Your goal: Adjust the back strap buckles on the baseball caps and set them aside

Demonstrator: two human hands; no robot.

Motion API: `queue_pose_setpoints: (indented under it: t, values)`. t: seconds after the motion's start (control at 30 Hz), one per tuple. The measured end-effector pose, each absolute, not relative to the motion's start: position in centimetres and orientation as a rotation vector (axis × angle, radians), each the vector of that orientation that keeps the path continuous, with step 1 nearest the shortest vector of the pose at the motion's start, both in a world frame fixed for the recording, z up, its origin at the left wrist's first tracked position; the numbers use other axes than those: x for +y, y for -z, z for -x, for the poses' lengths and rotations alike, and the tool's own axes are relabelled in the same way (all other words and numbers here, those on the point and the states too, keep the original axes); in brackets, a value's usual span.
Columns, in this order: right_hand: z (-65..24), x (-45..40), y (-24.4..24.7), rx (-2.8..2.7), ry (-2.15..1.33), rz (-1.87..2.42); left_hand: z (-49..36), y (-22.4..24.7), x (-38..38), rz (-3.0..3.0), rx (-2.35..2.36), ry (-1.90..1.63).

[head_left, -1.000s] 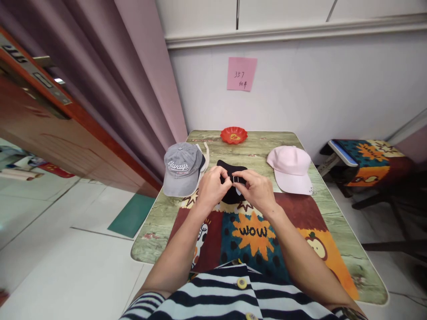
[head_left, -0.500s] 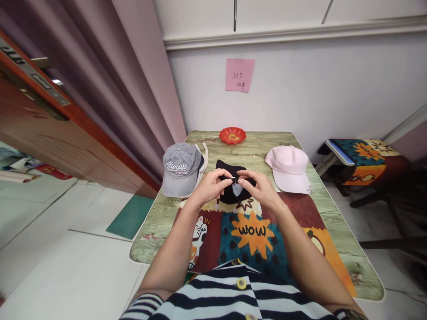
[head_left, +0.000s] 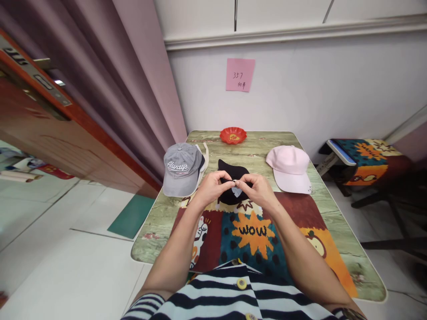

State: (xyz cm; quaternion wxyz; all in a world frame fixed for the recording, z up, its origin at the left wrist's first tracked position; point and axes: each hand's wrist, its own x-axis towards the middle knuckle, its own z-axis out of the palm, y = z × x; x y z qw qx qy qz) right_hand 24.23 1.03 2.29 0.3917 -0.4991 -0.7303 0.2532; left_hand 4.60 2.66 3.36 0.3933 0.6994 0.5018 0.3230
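A black cap (head_left: 231, 167) lies at the middle of the table, partly covered by my fingers. Over its near side my left hand (head_left: 212, 186) and my right hand (head_left: 259, 189) meet, thumbs and forefingers pinched on the cap's back strap with its small metal buckle (head_left: 235, 181). The fingertips hide most of the strap. Grey-blue lining (head_left: 236, 191) shows just below them. To the left sits a grey cap (head_left: 182, 172) lettered "Always", overlapping other caps behind it. A pink cap (head_left: 291, 170) rests to the right.
At the table's (head_left: 151, 234) far edge stands a red scalloped dish (head_left: 233, 136). A colourful mat (head_left: 252, 232) covers the near part. An orange wooden door (head_left: 100, 138) and a curtain are at the left, and a covered stool (head_left: 368, 158) stands at the right.
My right hand has moved slightly left, bringing the fingertips of both hands together over the buckle. The caps on either side have stayed in place.
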Motion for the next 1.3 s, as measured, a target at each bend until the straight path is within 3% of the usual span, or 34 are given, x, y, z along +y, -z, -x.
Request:
queue_pose_setpoints:
  t: [0.17, 0.43, 1.03, 1.3]
  values:
    - [-24.2, 1.0, -2.0, -1.799, -0.59, 1.304, -5.1, -3.3, 2.4, -1.711, 1.361, -0.889]
    - [-26.7, 2.0, -0.6, -1.592, -1.039, 1.128, -3.2, -2.8, 3.2, -1.436, 1.191, -0.981]
    - [-27.1, 1.3, -1.0, -1.707, -0.797, 1.249, -3.2, -2.0, 3.3, -1.603, 1.187, -0.981]
    - [-28.4, 0.9, -0.7, -1.707, -0.944, 1.175, -2.7, -1.7, 3.3, -1.606, 1.116, -0.958]
